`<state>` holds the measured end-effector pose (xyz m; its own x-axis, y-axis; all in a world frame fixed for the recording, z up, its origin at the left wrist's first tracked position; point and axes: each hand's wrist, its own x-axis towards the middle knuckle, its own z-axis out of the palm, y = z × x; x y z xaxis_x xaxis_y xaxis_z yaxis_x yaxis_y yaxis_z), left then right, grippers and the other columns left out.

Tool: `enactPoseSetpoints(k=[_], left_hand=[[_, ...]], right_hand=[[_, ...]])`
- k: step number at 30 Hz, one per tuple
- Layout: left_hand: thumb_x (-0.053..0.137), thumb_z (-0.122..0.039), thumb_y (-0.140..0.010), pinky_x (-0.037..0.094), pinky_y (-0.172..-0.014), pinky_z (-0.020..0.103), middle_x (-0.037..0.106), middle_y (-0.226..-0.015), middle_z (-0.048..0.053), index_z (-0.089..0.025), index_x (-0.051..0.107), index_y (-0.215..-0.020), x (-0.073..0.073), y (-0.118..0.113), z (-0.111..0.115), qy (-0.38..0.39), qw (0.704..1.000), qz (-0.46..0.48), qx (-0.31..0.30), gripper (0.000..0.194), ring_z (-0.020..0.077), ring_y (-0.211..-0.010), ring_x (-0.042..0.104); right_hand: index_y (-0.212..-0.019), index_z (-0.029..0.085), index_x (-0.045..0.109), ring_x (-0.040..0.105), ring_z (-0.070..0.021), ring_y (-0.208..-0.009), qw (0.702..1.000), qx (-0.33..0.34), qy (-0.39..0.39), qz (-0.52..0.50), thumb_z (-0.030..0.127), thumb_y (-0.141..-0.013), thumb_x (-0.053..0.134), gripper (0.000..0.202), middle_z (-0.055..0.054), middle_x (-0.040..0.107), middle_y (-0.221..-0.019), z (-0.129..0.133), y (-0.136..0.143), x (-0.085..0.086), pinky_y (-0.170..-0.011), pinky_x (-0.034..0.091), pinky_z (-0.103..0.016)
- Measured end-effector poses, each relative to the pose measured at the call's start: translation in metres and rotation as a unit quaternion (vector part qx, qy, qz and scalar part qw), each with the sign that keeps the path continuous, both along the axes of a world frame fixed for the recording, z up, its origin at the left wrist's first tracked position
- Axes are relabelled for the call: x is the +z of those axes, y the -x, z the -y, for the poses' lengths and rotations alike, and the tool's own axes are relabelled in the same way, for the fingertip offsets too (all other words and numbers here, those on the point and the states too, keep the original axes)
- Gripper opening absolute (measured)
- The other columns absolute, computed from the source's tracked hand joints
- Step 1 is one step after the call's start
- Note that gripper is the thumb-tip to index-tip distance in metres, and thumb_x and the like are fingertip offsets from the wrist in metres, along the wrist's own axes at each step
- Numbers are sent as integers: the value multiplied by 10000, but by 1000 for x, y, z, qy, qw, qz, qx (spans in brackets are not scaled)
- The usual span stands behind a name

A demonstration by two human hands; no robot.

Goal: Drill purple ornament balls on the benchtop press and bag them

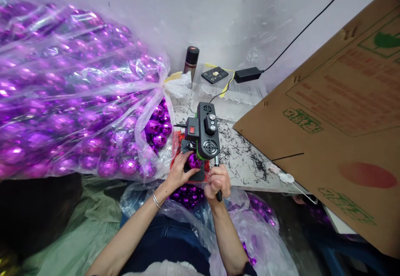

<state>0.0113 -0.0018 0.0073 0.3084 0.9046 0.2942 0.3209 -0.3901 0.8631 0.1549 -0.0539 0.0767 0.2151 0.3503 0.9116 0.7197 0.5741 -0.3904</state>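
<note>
Purple ball (194, 161) sits near table (239, 179) edge, left hand (178, 171) holding it, right hand (218, 183) clamped on lever (216, 161)

One left hand (178, 172), one right hand (218, 181), one press (206, 132) and one ball (194, 161) beneath it, at one desk (240, 175).
The press counts one lever (219, 195), one red switch (191, 129) and two round grilles (209, 146); beyond it are one bottle (191, 56), one flat black pad (214, 75) and one adapter (248, 74), with one box (312, 126) at right and one large bag (75, 96) at left, its purple balls (159, 140) too many to count.
</note>
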Motion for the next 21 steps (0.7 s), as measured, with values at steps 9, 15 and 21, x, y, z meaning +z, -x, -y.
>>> enactPoseSetpoints(k=[9, 15, 21], left_hand=[[887, -482, -929, 530, -1253, 588, 770, -1456, 159, -239, 668, -1484, -2, -2, 0, 4, 1000, -2, -3, 644, 371, -1415, 711], [893, -459, -935, 568, -1206, 567, 768, -1439, 156, -235, 664, -1491, 0, -4, -4, 1, 1000, 9, -8, 641, 359, -1374, 729], [871, -453, -967, 564, -1222, 592, 751, -1478, 175, -229, 628, -1529, -2, 0, 3, -29, 999, 3, -22, 652, 372, -1411, 713]], right_hand=[[-830, 283, 539, 515, -170, -611, 999, 30, -14, -34, 334, -1150, 412, 348, 22, 585, -712, -3, -1, -10, -700, 442, -391], [-811, 272, 552, 556, -159, -650, 999, 52, -2, -2, 294, -1147, 422, 361, 32, 609, -742, -2, -4, -7, -721, 461, -372], [-741, 258, 541, 544, -149, -647, 996, 58, 37, -54, 205, -1116, 478, 384, 26, 601, -728, 3, -5, 38, -635, 399, -341]])
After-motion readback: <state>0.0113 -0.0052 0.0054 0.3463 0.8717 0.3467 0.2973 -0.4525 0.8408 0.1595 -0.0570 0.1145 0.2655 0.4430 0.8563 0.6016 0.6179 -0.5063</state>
